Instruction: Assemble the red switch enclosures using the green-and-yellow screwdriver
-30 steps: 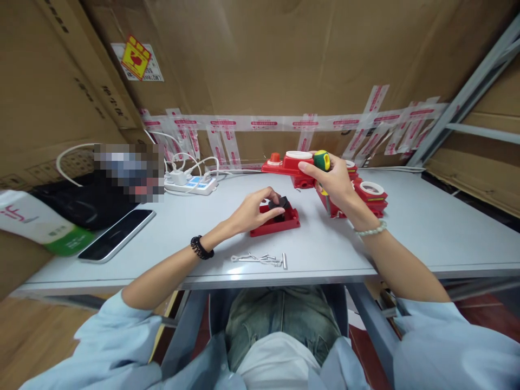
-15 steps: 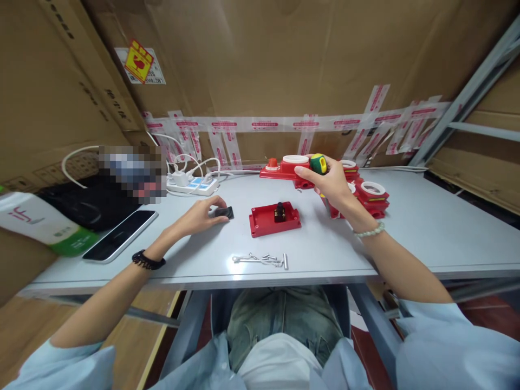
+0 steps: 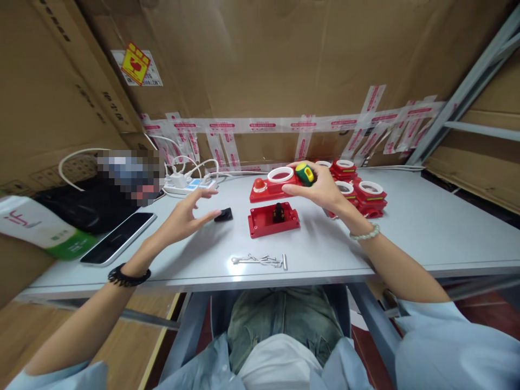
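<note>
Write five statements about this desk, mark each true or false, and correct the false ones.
1. The right hand holds a red cover and a green-and-yellow handle. True.
2. The left hand is a closed fist. False: it is open, its thumb by the small black piece.
3. A black part sits inside the red tray. True.
4. The silver metal pieces lie in the red tray. False: they lie on the table, near its front edge.
5. The phone lies beside the white-and-green package. True.
</note>
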Demonstrator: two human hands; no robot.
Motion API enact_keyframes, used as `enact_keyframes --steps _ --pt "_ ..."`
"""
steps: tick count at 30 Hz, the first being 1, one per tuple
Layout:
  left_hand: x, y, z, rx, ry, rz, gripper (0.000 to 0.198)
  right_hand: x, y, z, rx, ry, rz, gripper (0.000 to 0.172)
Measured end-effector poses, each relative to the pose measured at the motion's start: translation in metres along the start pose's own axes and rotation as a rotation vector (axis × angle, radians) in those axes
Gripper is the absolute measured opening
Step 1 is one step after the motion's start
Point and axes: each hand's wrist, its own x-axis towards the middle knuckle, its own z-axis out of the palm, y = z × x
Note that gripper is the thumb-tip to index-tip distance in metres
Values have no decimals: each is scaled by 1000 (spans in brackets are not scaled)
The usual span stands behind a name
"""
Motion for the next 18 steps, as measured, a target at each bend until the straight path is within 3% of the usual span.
enact_keyframes --steps 3,7,11,15,18 --pt "23 48 7 -69 140 236 43 -4 -5 4 -100 -87 -112 61" --pt "54 88 23 -92 84 552 41 -9 -10 5 -130 -142 -227 67" --pt "66 93 34 -85 92 656 39 -10 -10 3 -74 -98 -258 69" --pt "68 92 37 -96 288 682 36 -9 -10 1 44 -43 -193 82" --pt "68 95 40 -116 389 676 36 -8 -10 2 146 -83 -109 81"
